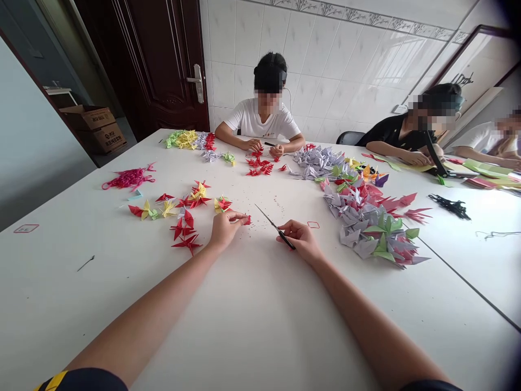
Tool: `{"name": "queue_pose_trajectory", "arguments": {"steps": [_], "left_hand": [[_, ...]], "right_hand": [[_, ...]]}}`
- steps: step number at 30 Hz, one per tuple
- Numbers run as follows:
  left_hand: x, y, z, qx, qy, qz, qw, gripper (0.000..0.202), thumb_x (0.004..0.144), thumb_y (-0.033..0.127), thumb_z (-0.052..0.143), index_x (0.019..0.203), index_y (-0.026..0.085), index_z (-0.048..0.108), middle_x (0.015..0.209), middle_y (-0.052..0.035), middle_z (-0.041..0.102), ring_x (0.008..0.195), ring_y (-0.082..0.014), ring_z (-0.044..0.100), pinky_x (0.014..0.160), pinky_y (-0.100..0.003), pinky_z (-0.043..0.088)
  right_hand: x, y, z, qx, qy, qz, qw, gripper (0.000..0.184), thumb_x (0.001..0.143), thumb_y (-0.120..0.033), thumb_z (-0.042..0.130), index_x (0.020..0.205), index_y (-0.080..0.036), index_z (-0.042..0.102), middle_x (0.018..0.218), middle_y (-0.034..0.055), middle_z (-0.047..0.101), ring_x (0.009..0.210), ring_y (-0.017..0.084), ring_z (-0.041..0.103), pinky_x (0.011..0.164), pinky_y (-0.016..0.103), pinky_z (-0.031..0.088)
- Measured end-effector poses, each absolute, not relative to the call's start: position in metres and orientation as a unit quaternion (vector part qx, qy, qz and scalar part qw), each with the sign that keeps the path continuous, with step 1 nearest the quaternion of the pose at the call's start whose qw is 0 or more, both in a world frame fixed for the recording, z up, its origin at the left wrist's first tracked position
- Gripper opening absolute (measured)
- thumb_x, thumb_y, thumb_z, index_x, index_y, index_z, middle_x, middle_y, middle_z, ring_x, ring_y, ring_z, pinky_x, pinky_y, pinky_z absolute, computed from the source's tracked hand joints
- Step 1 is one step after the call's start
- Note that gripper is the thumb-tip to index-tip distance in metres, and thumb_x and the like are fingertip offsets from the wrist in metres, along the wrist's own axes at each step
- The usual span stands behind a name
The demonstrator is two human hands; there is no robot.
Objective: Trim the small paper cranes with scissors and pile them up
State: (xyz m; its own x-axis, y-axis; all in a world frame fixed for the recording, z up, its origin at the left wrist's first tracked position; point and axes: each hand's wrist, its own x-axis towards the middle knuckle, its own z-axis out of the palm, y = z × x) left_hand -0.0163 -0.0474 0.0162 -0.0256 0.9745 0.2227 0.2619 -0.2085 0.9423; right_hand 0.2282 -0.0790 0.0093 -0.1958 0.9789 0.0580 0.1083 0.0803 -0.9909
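Our forearms [138, 320] come in over white tabletop [81, 304]; red paper cranes [187, 244] lie left of left hand [225, 231], its fingertips [240, 218] pinched narrow on small red folded paper [247, 220], which sits just below-left of scissor tips; scissors [280, 233] run diagonally, thin metal blades up-left, black handle down-right, gripped by right hand [298, 240]; matte grey-green paper cranes [366, 228] heaped further right

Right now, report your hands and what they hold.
Left hand pinching small red folded paper. Right hand holding black-handled steel scissors. Tiny red paper scraps scattered between hands.
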Motion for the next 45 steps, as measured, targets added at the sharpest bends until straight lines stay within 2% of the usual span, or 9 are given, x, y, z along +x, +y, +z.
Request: {"name": "queue_pose_trajectory", "arguments": {"steps": [4, 7, 12, 18, 21, 25, 32, 39, 45], "left_hand": [[-0.015, -0.049, 0.016, 0.627, 0.517, 0.482, 0.328, 0.011, 0.073, 0.029, 0.071, 0.076, 0.02, 0.076, 0.085, -0.0077, 0.075, 0.087, -0.0234, 0.068, 0.088, -0.039, 0.051], [-0.015, -0.05, 0.016, 0.634, 0.518, 0.482, 0.311, 0.01, 0.074, 0.028, 0.068, 0.076, 0.02, 0.074, 0.086, -0.007, 0.074, 0.086, -0.0219, 0.067, 0.084, -0.037, 0.051], [-0.016, -0.049, 0.014, 0.603, 0.511, 0.529, 0.308, 0.028, 0.076, 0.026, 0.067, 0.103, 0.02, 0.069, 0.082, -0.004, 0.071, 0.082, -0.019, 0.067, 0.08, -0.034, 0.052], [-0.017, -0.046, 0.012, 0.591, 0.492, 0.543, 0.338, 0.015, 0.078, 0.032, 0.065, 0.079, 0.018, 0.071, 0.084, -0.0069, 0.071, 0.082, -0.0204, 0.067, 0.079, -0.034, 0.054], [-0.018, -0.045, 0.011, 0.585, 0.494, 0.553, 0.328, 0.016, 0.08, 0.034, 0.064, 0.082, 0.018, 0.068, 0.091, -0.0064, 0.07, 0.078, -0.018, 0.067, 0.077, -0.033, 0.054], [-0.018, -0.043, 0.009, 0.547, 0.462, 0.573, 0.398, 0.025, 0.08, 0.04, 0.067, 0.087, 0.017, 0.062, 0.104, -0.0069, 0.066, 0.075, -0.0158, 0.069, 0.074, -0.033, 0.056], [-0.017, -0.043, 0.009, 0.569, 0.457, 0.546, 0.412, 0.027, 0.076, 0.038, 0.071, 0.089, 0.016, 0.068, 0.088, -0.0073, 0.07, 0.08, -0.0186, 0.068, 0.074, -0.031, 0.054], [-0.016, -0.045, 0.014, 0.516, 0.478, 0.567, 0.429, 0.034, 0.069, 0.034, 0.077, 0.096, 0.012, 0.075, 0.098, -0.0127, 0.075, 0.093, -0.0253, 0.07, 0.09, -0.041, 0.054], [-0.016, -0.044, 0.011, 0.511, 0.464, 0.584, 0.427, 0.032, 0.071, 0.028, 0.074, 0.099, 0.013, 0.076, 0.109, -0.0115, 0.074, 0.105, -0.0268, 0.068, 0.099, -0.043, 0.051]], "right_hand": [[0.228, -0.079, 0.009, -0.458, -0.592, 0.498, 0.438, 0.039, 0.066, -0.05, 0.081, 0.086, -0.021, 0.065, 0.06, -0.0058, 0.048, 0.053, 0.012, 0.052, 0.049, 0.026, 0.037], [0.228, -0.079, 0.009, -0.46, -0.595, 0.496, 0.435, 0.039, 0.066, -0.05, 0.081, 0.086, -0.021, 0.065, 0.06, -0.0063, 0.046, 0.052, 0.011, 0.05, 0.049, 0.026, 0.037], [0.228, -0.08, 0.009, -0.456, -0.605, 0.496, 0.425, 0.04, 0.065, -0.05, 0.083, 0.085, -0.02, 0.066, 0.061, -0.006, 0.049, 0.05, 0.009, 0.046, 0.049, 0.026, 0.036], [0.227, -0.08, 0.005, -0.445, -0.612, 0.497, 0.425, 0.038, 0.069, -0.048, 0.082, 0.089, -0.021, 0.066, 0.064, -0.0053, 0.05, 0.052, 0.01, 0.045, 0.052, 0.027, 0.037], [0.228, -0.079, 0.003, -0.444, -0.614, 0.497, 0.423, 0.035, 0.071, -0.045, 0.081, 0.091, -0.021, 0.067, 0.065, -0.0047, 0.052, 0.053, 0.01, 0.046, 0.052, 0.026, 0.036], [0.229, -0.078, 0.001, -0.448, -0.621, 0.492, 0.414, 0.033, 0.071, -0.043, 0.081, 0.09, -0.02, 0.067, 0.066, -0.0033, 0.055, 0.053, 0.009, 0.046, 0.05, 0.026, 0.035], [0.229, -0.078, 0.001, -0.451, -0.62, 0.489, 0.417, 0.036, 0.069, -0.046, 0.082, 0.09, -0.02, 0.068, 0.066, -0.004, 0.052, 0.054, 0.01, 0.047, 0.054, 0.028, 0.04], [0.229, -0.076, -0.002, -0.448, -0.63, 0.472, 0.423, 0.032, 0.071, -0.041, 0.08, 0.094, -0.02, 0.07, 0.068, -0.0029, 0.053, 0.057, 0.01, 0.045, 0.052, 0.026, 0.036], [0.23, -0.074, -0.006, -0.451, -0.634, 0.464, 0.424, 0.032, 0.072, -0.038, 0.079, 0.096, -0.02, 0.071, 0.069, -0.0026, 0.055, 0.057, 0.01, 0.044, 0.052, 0.026, 0.035]]}}
